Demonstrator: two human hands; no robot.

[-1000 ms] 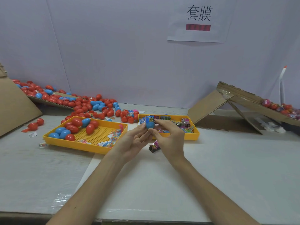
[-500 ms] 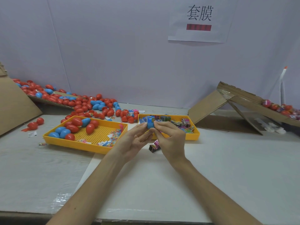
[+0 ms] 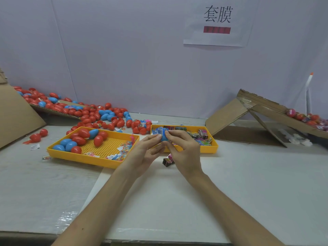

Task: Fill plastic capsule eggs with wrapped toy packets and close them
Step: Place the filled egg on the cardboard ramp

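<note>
Since a second ago the right hand (image 3: 184, 151) has closed lower over the blue capsule egg (image 3: 163, 137). Both grips pinch it, the left hand (image 3: 143, 153) from the left side, above the near rim of the right yellow tray (image 3: 207, 150). Its long axis stands roughly upright, ends hidden by fingers; the wall sign (image 3: 217, 15) reads 套膜 — a red bar beneath.
</note>
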